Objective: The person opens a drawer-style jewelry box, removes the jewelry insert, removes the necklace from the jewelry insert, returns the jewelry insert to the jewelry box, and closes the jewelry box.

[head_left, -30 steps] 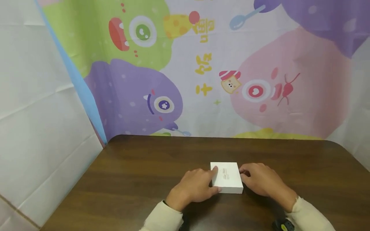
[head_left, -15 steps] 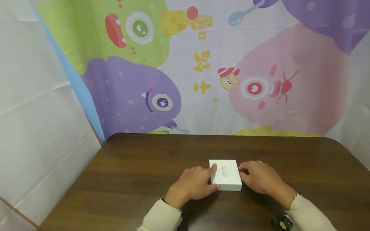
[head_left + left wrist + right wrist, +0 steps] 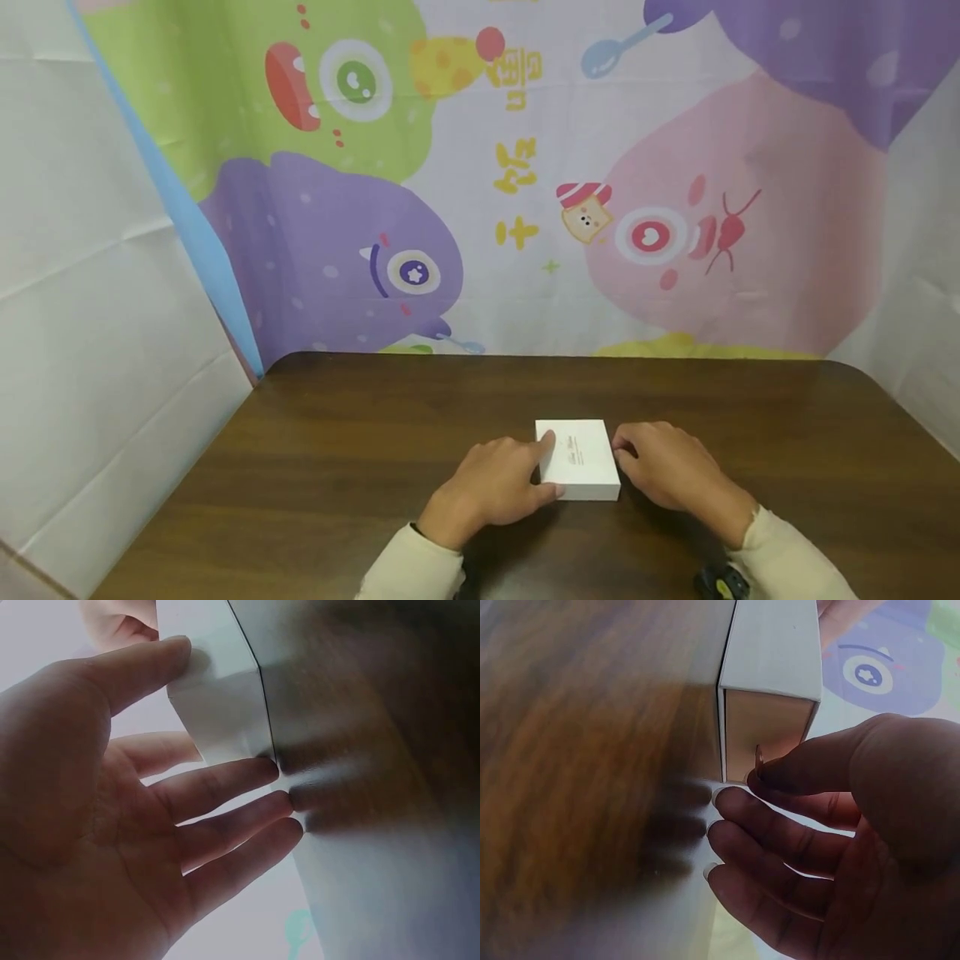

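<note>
A flat white box [image 3: 588, 475] with small dark lettering on its lid lies on the table. My left hand [image 3: 498, 482] holds it at its left side, index finger on the top and thumb against the near side. In the left wrist view the other fingers [image 3: 232, 859] extend down to the tabletop. At the box's right end, the right wrist view shows a tan inner face [image 3: 769, 724] with a small pull tab [image 3: 759, 759]. My right hand [image 3: 667, 462] pinches this tab between thumb and index finger, its other fingertips low beside the table.
The dark wooden table [image 3: 360, 433] extends around both hands. Behind it hangs a curtain [image 3: 540, 308] printed with cartoon monsters. A pale sheet [image 3: 112, 333] closes off the left side.
The head view has shifted slightly. Both hands keep their places at the box, with no clear movement between them and it.
</note>
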`<act>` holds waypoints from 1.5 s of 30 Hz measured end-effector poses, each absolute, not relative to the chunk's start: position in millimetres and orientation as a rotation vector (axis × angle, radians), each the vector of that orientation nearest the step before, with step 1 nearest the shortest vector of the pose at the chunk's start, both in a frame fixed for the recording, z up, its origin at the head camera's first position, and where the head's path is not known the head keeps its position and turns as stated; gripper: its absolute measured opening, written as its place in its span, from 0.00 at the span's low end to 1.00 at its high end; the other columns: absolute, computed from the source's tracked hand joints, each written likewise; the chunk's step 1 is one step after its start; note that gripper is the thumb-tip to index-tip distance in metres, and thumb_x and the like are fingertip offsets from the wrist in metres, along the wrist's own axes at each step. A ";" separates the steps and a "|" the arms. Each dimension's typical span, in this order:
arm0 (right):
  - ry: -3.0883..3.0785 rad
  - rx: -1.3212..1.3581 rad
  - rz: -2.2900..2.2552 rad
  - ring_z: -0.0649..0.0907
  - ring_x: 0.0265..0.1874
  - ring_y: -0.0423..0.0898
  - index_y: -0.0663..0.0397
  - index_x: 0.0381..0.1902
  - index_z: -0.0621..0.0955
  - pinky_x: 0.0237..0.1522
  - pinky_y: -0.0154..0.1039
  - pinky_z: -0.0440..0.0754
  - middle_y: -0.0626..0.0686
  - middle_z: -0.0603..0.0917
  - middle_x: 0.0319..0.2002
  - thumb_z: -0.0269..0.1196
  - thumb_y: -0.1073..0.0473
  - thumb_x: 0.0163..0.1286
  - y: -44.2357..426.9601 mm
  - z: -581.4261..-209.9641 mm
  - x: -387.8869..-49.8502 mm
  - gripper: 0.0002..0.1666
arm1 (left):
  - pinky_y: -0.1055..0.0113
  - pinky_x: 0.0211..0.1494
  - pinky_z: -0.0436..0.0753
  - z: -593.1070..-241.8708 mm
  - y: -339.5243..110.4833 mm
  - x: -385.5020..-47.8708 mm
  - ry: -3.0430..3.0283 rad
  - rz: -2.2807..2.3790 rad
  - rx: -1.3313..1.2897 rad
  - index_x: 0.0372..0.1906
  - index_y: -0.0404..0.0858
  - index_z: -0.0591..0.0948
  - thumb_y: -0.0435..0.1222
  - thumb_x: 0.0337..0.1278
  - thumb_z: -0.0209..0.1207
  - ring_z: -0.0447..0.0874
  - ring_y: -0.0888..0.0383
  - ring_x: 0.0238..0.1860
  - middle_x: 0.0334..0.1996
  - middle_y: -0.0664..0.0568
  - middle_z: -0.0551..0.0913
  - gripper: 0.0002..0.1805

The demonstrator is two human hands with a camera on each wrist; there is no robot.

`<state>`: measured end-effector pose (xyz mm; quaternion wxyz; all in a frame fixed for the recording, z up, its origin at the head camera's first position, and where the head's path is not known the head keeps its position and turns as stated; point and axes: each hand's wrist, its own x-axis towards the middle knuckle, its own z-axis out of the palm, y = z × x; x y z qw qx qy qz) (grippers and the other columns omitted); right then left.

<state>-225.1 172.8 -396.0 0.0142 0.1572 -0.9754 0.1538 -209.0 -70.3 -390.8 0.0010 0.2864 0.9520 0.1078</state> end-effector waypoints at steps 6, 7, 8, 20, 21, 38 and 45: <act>-3.021 0.500 0.467 0.79 0.30 0.43 0.43 0.33 0.84 0.29 0.47 0.76 0.42 0.82 0.31 0.63 0.58 0.68 173.0 -395.2 -225.5 0.04 | 0.57 0.40 0.80 -391.2 -70.6 -210.2 2.988 0.351 0.893 0.72 0.47 0.73 0.56 0.61 0.63 0.84 0.58 0.43 0.48 0.53 0.87 0.37; -3.022 0.501 0.468 0.77 0.28 0.42 0.43 0.32 0.83 0.28 0.46 0.75 0.42 0.81 0.30 0.63 0.58 0.68 172.9 -394.8 -225.5 0.05 | 0.57 0.40 0.80 -391.1 -70.6 -210.3 2.987 0.354 0.891 0.72 0.47 0.73 0.56 0.61 0.64 0.84 0.57 0.43 0.48 0.53 0.87 0.37; -3.024 0.500 0.471 0.76 0.27 0.42 0.43 0.31 0.82 0.28 0.46 0.73 0.42 0.80 0.29 0.62 0.59 0.68 172.7 -394.5 -225.6 0.06 | 0.57 0.40 0.80 -391.0 -70.6 -210.4 2.987 0.357 0.889 0.72 0.47 0.73 0.56 0.61 0.64 0.84 0.57 0.43 0.48 0.53 0.87 0.37; -3.040 0.474 0.471 0.76 0.28 0.43 0.44 0.33 0.83 0.30 0.47 0.75 0.43 0.81 0.30 0.61 0.59 0.68 172.9 -395.3 -225.4 0.05 | 0.57 0.42 0.80 -390.4 -70.8 -210.4 2.987 0.351 0.894 0.72 0.46 0.72 0.56 0.61 0.63 0.84 0.58 0.43 0.47 0.52 0.87 0.37; -3.039 0.475 0.470 0.77 0.29 0.43 0.44 0.33 0.83 0.30 0.48 0.75 0.43 0.82 0.31 0.61 0.59 0.69 173.1 -395.5 -225.6 0.05 | 0.57 0.43 0.80 -390.5 -70.8 -210.5 2.987 0.350 0.895 0.72 0.46 0.72 0.56 0.61 0.63 0.84 0.58 0.43 0.47 0.52 0.87 0.37; -3.028 0.471 0.455 0.78 0.29 0.43 0.44 0.33 0.83 0.30 0.49 0.76 0.43 0.82 0.31 0.61 0.57 0.69 174.5 -395.0 -225.2 0.05 | 0.58 0.44 0.80 -389.7 -69.8 -210.8 2.985 0.345 0.902 0.72 0.45 0.72 0.55 0.61 0.64 0.84 0.58 0.44 0.47 0.52 0.87 0.37; -3.036 0.467 0.468 0.75 0.26 0.43 0.44 0.31 0.81 0.28 0.46 0.73 0.42 0.78 0.27 0.61 0.58 0.69 174.6 -395.1 -223.6 0.06 | 0.57 0.44 0.80 -390.9 -70.3 -209.6 2.981 0.354 0.886 0.72 0.46 0.72 0.56 0.61 0.64 0.84 0.57 0.45 0.49 0.52 0.87 0.37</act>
